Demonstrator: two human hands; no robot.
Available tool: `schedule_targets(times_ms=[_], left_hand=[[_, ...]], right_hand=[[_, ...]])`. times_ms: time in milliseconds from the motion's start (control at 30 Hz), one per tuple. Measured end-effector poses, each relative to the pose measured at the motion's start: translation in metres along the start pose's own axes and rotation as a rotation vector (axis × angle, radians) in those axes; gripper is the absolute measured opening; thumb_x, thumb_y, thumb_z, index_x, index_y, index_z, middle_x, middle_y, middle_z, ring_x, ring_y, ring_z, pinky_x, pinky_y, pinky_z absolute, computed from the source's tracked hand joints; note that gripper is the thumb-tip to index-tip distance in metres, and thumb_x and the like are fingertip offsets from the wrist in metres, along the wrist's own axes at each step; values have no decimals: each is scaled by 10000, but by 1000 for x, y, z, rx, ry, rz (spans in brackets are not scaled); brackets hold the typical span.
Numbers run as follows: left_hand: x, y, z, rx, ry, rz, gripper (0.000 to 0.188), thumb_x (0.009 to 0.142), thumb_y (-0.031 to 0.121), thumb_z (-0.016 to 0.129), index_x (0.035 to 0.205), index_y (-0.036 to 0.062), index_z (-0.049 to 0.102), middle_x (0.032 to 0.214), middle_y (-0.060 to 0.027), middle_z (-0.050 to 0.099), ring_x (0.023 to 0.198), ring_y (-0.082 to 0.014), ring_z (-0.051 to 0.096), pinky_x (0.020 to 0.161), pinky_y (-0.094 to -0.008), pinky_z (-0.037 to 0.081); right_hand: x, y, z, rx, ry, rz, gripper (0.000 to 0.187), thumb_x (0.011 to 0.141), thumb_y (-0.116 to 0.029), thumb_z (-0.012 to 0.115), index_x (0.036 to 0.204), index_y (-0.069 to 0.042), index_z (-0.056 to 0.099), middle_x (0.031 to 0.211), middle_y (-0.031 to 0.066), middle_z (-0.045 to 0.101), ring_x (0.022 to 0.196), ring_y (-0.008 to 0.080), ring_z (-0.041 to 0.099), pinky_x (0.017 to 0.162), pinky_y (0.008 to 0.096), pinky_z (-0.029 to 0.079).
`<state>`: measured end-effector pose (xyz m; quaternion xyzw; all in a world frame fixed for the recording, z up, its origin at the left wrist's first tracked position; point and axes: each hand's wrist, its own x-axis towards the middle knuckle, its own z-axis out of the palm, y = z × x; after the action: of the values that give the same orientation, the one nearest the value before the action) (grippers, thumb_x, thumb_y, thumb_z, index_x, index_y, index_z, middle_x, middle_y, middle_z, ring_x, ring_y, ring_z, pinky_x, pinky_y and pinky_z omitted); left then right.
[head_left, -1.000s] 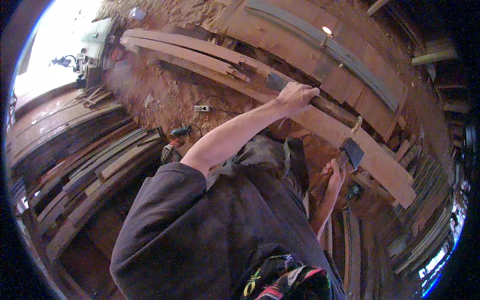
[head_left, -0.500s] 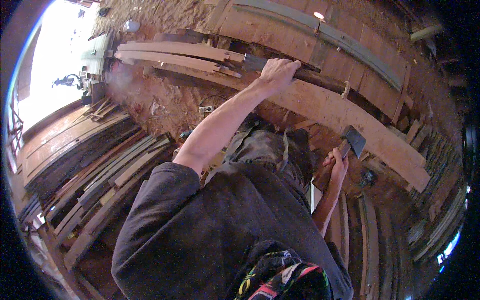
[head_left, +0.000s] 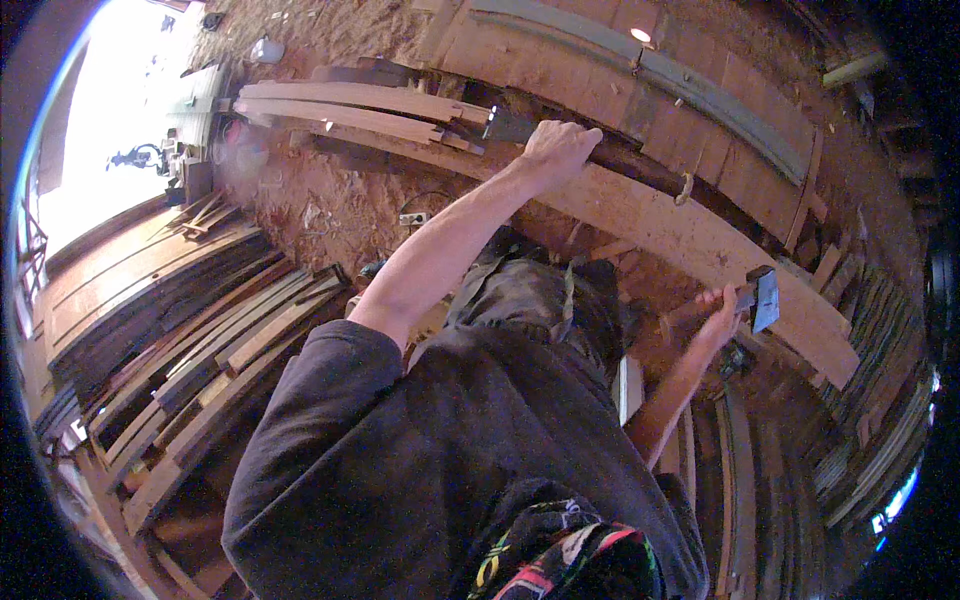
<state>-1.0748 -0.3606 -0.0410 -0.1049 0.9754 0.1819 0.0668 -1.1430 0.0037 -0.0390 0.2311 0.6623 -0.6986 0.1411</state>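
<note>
Grey metal pokes out past the left hand, which is closed around a flat-bladed tool near the far edge of a long plank. Its blade points at the notched boards. Over by the other end of the plank, the right hand wraps around the handle of a hatchet; I can't tell if the hatchet touches the wood. The two tools are well apart, with open room between the arms. Brown dirt covers the floor, and piled wood fills the left side.
</note>
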Motion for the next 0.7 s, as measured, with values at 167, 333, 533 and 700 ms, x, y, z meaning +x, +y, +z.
schedule_targets(times_ms=[167,333,533,700], left_hand=[[-13,-21,-11,41,-64,-40,175,797,174,610,946,82,601,851,-152,689,824,-375,677,688,-500,529],[-19,-41,5,63,32,7,141,812,141,584,938,84,612,833,-142,688,822,-357,683,674,-490,534],[-7,-15,-20,103,-90,123,180,780,137,619,954,91,611,806,-143,682,805,-352,680,666,-470,532],[-4,5,-20,-104,-4,94,190,776,125,625,962,94,602,819,-127,680,796,-359,677,648,-469,518]], right_hand=[[-51,10,93,-306,-585,-58,221,913,-260,628,804,-78,568,716,15,566,535,134,534,489,318,472],[-42,6,73,-221,-511,101,185,917,-246,636,848,-91,562,667,11,533,517,134,517,490,319,472],[-20,2,37,-163,-353,128,186,909,-231,638,840,-87,542,668,12,508,556,132,500,530,306,456],[-36,10,25,-133,-363,161,168,907,-190,639,880,-62,533,676,30,531,511,142,507,493,321,463]])
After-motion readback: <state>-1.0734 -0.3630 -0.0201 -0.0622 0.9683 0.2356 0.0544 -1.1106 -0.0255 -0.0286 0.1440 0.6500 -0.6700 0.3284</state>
